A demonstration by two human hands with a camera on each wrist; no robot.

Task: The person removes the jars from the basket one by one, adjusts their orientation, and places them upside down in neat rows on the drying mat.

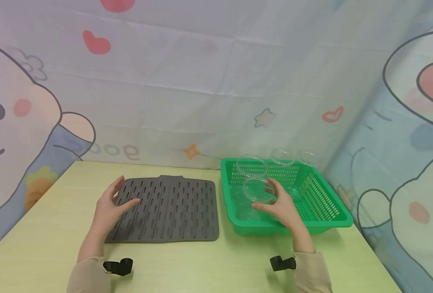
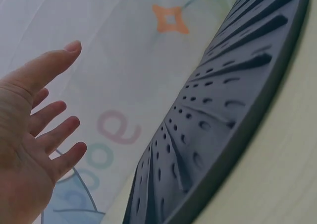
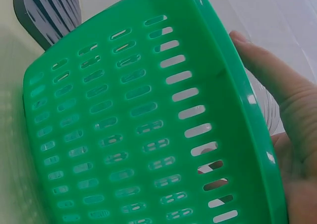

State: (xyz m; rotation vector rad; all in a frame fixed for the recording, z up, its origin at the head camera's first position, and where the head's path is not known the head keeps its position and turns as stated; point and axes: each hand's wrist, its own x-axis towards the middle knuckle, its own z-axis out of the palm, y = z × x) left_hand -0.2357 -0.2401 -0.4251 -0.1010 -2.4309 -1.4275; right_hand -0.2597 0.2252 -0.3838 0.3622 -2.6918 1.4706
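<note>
In the head view my right hand [image 1: 282, 205] is at the front of a green basket [image 1: 289, 224], its thumb and fingers around a clear cup [image 1: 259, 200] with a round rim. More clear cups stand behind it in the basket, among them one with a wide rim [image 1: 252, 156]. The right wrist view has the thumb [image 3: 267, 68] above the basket's edge, with the cup partly hidden beyond it. Over the left edge of a grey slotted mat [image 1: 168, 209], my left hand [image 1: 108, 207] is held with thumb and fingers spread, holding nothing.
The mat and basket lie side by side on a pale yellow table [image 1: 187, 268]. A printed cloth [image 1: 187, 81] hangs behind the table and along its sides. Black wrist mounts [image 1: 118, 266] stick out from both sleeves.
</note>
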